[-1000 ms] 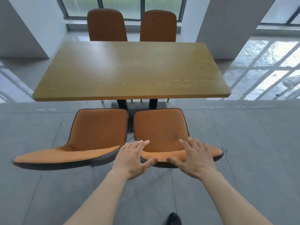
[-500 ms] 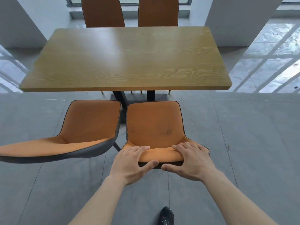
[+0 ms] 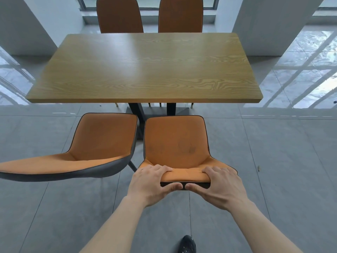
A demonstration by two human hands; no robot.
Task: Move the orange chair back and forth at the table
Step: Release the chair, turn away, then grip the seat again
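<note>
An orange chair with dark edging stands on the near side of the wooden table, its seat clear of the table's front edge and its backrest towards me. My left hand grips the left part of the backrest's top edge, fingers over the front and thumb behind. My right hand grips the right part the same way. The two thumbs almost touch at the back of the rest.
A second orange chair stands just left of the held one, nearly touching it. Two more orange chairs face me across the table. The table's black pedestal is ahead of the seats. A dark shoe shows below. White pillars flank the grey tiled floor.
Both hands went from hovering open over the backrest to closing on its top edge. The chair now sits nearer to me and farther from the table edge.
</note>
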